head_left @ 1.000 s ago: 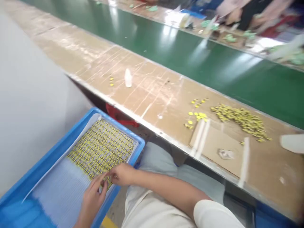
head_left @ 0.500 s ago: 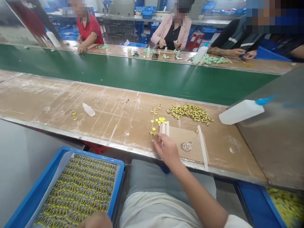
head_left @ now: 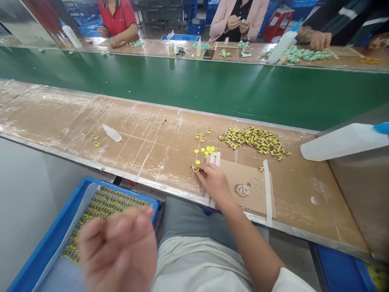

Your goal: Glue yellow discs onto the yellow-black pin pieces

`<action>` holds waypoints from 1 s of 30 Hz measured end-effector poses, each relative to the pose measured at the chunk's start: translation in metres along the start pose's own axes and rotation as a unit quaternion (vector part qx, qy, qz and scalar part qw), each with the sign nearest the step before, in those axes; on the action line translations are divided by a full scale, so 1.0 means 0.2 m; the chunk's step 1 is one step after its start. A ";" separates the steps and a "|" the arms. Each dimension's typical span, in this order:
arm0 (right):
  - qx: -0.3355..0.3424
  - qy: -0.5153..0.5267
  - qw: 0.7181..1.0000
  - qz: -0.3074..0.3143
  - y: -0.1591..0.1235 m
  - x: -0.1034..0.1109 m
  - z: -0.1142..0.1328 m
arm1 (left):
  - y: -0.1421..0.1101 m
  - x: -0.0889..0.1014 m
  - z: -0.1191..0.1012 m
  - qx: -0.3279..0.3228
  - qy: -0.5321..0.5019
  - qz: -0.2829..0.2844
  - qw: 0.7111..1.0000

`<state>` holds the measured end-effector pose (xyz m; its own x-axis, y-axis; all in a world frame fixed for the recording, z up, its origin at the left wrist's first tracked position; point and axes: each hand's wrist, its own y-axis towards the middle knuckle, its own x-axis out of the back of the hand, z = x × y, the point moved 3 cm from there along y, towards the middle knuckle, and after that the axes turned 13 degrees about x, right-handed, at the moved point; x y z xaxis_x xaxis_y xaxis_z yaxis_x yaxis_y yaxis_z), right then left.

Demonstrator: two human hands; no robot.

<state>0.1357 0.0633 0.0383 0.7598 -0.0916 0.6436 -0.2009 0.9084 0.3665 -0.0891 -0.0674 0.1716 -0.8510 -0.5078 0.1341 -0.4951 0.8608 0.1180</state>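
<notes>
My right hand (head_left: 215, 183) is low over the front of the bench. Its thumb and index fingertip close on a small yellow-and-black piece (head_left: 195, 167) at the left side of a cardboard pad (head_left: 234, 170). Just beyond the fingers lie several flat yellow discs (head_left: 208, 149). My left hand (head_left: 121, 247) is raised close to the camera, in front of a blue tray (head_left: 54, 231); its fingers look curled but are smeared by motion, so whether they hold anything does not show. Rows of small yellow-and-black pieces (head_left: 115, 198) lie on the tray's liner, partly hidden by that hand.
A heap of yellow-and-black pieces (head_left: 255, 140) lies behind the pad. On the right, a large white bottle (head_left: 340, 142) lies tilted against a metal panel. A small white bottle (head_left: 112, 133) is at left. Beyond the green belt (head_left: 170, 83), several people work at another bench.
My left hand has risen from the tray toward the camera. My right fingertips have moved in onto the small yellow-and-black piece. The view has tilted down slightly.
</notes>
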 end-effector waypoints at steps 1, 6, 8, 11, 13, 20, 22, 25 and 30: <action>0.000 0.014 1.000 -0.006 -0.01 0.00 0.01 | 0.03 -0.07 0.07 0.024 -0.051 0.000 0.998; -0.072 0.230 0.962 -0.126 -0.10 0.04 0.12 | 0.02 -0.36 0.40 0.100 -0.107 0.035 0.989; -0.113 0.361 0.910 -0.171 -0.14 0.06 0.19 | -0.03 -0.41 0.45 0.060 -0.068 0.056 0.994; -0.131 0.472 0.855 -0.169 -0.19 0.07 0.28 | -0.07 -0.44 0.45 -0.031 -0.050 0.094 0.994; -0.125 0.505 0.841 -0.152 -0.21 0.08 0.32 | -0.07 -0.44 0.42 -0.085 -0.058 0.117 0.988; -0.109 0.525 0.834 -0.127 -0.23 0.13 0.38 | -0.03 -0.43 0.35 -0.137 -0.100 0.175 0.970; -0.098 0.515 0.843 -0.120 -0.23 0.14 0.39 | -0.02 -0.42 0.34 -0.112 -0.117 0.176 0.971; -0.074 0.514 0.849 -0.095 -0.23 0.15 0.40 | -0.01 -0.42 0.33 -0.050 -0.162 0.183 0.968; -0.090 0.532 0.841 -0.048 -0.23 0.19 0.38 | 0.01 -0.43 0.33 0.063 -0.231 0.220 0.946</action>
<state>0.1260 -0.0125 0.0978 0.9093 0.1614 -0.3835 -0.0833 0.9736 0.2123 -0.0296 -0.0194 0.0954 -0.9506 -0.0565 -0.3051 -0.0684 0.9973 0.0284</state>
